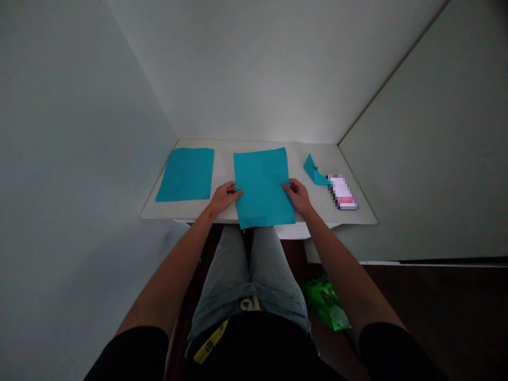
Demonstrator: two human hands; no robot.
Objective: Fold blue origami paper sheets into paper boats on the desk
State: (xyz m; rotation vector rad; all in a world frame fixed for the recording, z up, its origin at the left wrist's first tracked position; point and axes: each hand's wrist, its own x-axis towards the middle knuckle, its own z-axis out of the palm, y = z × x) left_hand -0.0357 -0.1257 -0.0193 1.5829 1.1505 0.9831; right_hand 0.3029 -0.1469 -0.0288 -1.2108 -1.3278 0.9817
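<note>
We hold a blue sheet by its two side edges, one hand on each. Our left grip is closed on the sheet's left edge, the thumb lying on top of the paper and the fingers at or beneath the rim. Our right grip is closed on the right edge in the same fashion, thumb over the face, with the other fingers curled beside it. The sheet spans the gap between the two grips, its far edge reaching beyond them toward the wall and its near edge coming back past them to the front of the white surface, just above our knees.

To the left of our left grip, a second blue sheet lies flat on the surface, apart from our hand. To the right of our right grip sits a small folded blue paper piece, with pointed ends, a little farther from us than that grip. Beyond it on the right lies a phone, its lit screen blurred into blocks; the folded piece's near tip comes right up to it. Below the surface, under our right forearm, a bright green bag rests on the dark floor.
</note>
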